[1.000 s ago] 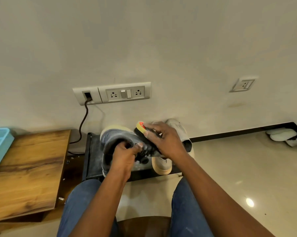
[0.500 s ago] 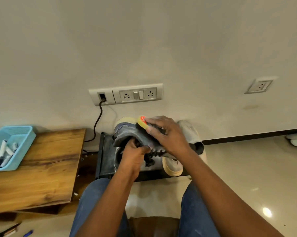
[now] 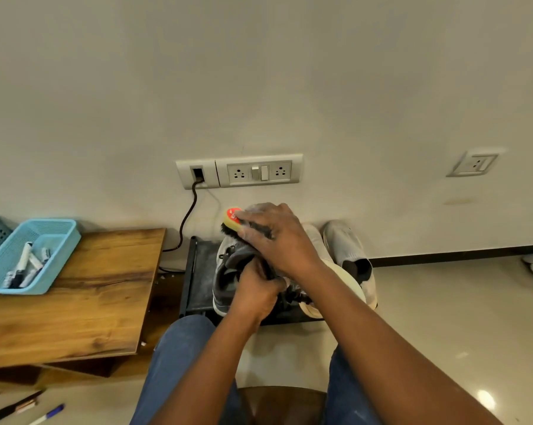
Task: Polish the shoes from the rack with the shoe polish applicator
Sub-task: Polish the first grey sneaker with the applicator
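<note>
Grey shoe (image 3: 228, 273), yellow-and-red applicator (image 3: 232, 218), light-blue basket (image 3: 61, 240).

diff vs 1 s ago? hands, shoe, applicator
The head camera panned left, so the blue basket on the wooden table shows more fully. The right hand keeps its grip on the shoe polish applicator, working it against the grey shoe. The left hand still holds that shoe. No grip changed; the white shoes stay on the rack.
</note>
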